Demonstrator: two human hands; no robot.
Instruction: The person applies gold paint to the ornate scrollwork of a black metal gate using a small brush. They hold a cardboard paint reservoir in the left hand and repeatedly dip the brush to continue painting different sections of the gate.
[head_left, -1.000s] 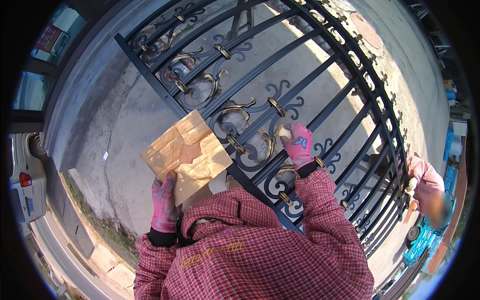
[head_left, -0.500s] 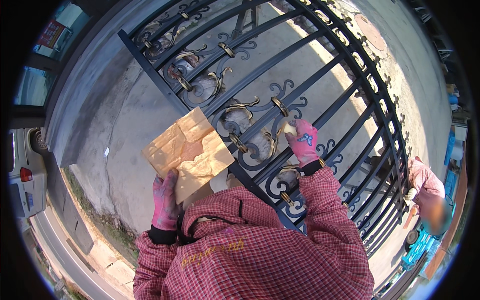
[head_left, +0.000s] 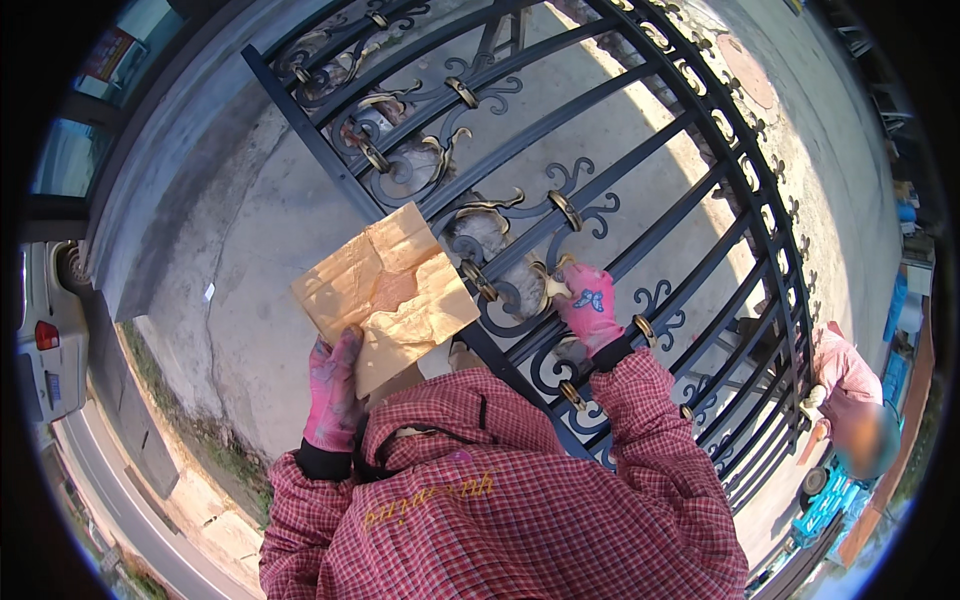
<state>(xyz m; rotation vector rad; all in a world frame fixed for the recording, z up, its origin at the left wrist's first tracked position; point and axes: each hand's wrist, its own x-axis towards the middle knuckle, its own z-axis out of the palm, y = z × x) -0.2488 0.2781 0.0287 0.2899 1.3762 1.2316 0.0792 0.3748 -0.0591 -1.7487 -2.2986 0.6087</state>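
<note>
My left hand [head_left: 335, 390], in a pink glove, grips the near edge of a creased brown cardboard sheet [head_left: 350, 285], thumb on top. A reddish-brown patch marks the sheet's middle. In a matching pink glove with a blue butterfly, my right hand [head_left: 590, 308] is closed on a small pale sponge-like piece [head_left: 556, 288]. It is at a gold-tipped scroll of the dark metal gate [head_left: 315, 142]; whether the piece touches the metal is hard to make out. Just beyond the hand, a gold collar [head_left: 565, 211] wraps a bar. The cardboard's right corner overlaps the gate's side rail.
The gate extends far and right over concrete ground [head_left: 240, 240], with more scrolls and gold collars. At the right, a co-worker in a red checked sleeve [head_left: 845, 370] bends by the gate's far end. A pale van [head_left: 60, 345] stands at the left beside a road.
My right hand has shifted slightly left and nearer, bringing the pale piece down to the scroll. The cardboard stays in my left hand, almost unmoved.
</note>
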